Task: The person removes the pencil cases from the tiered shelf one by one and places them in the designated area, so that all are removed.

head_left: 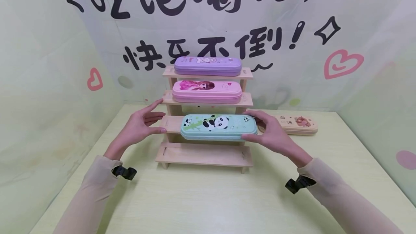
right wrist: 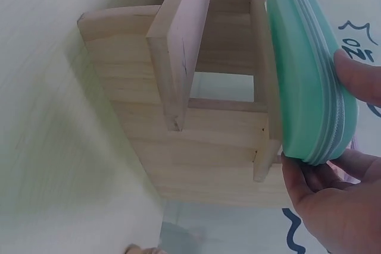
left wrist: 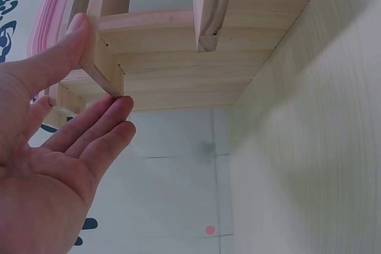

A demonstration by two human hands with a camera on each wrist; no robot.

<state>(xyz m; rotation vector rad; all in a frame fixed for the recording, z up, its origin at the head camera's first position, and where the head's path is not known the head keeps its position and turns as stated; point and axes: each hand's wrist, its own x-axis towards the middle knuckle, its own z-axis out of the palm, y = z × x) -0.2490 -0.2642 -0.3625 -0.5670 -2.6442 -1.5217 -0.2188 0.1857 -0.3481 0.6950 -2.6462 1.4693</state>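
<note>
We're apparently seating the panda case point(head_left: 214, 128), right grip point(head_left: 272, 133) pinching its three o'clock end, left grip point(head_left: 138, 127) spread at nine o'clock beside the rack point(head_left: 204, 153); next calls for squaring, releasing.

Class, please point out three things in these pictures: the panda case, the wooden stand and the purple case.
Panda case point(head_left: 217, 127): head view, on its printed lid.
Wooden stand point(head_left: 204, 154): head view, on the bare top of its lowest step.
Purple case point(head_left: 208, 69): head view, on its front side.
</note>
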